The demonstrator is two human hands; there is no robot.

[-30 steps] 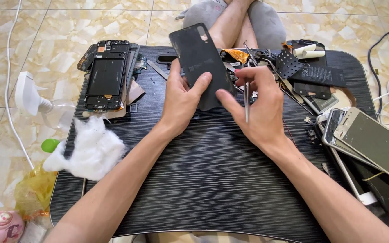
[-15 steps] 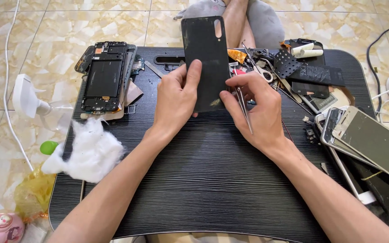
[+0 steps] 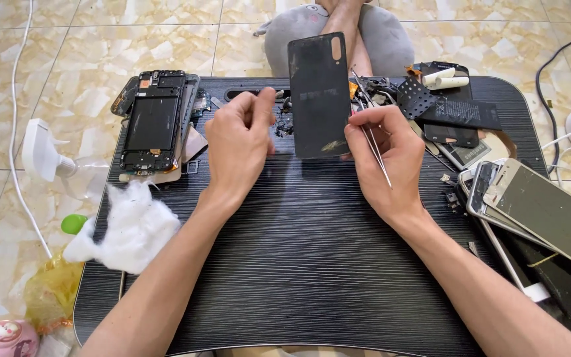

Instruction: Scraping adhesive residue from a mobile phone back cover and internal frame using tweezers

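A black phone back cover (image 3: 318, 92) stands upright above the far middle of the black table (image 3: 299, 277). My right hand (image 3: 391, 162) grips its lower right edge. The same hand holds thin metal tweezers (image 3: 375, 149) that slant across its fingers. My left hand (image 3: 239, 142) hovers just left of the cover without touching it, fingers loosely curled and nothing visible in them. Small dark parts (image 3: 282, 122) lie between my left hand and the cover.
A disassembled phone frame (image 3: 153, 122) lies at the far left, with a white cotton wad (image 3: 133, 225) in front of it. Stacked phones and screens (image 3: 536, 211) crowd the right edge. A battery (image 3: 464, 112) and loose parts sit far right. A white spray bottle (image 3: 47, 155) and cables lie on the tiled floor.
My left hand has let go of the back cover and moved left. The cover has been lifted farther away and stands more upright in my right hand.
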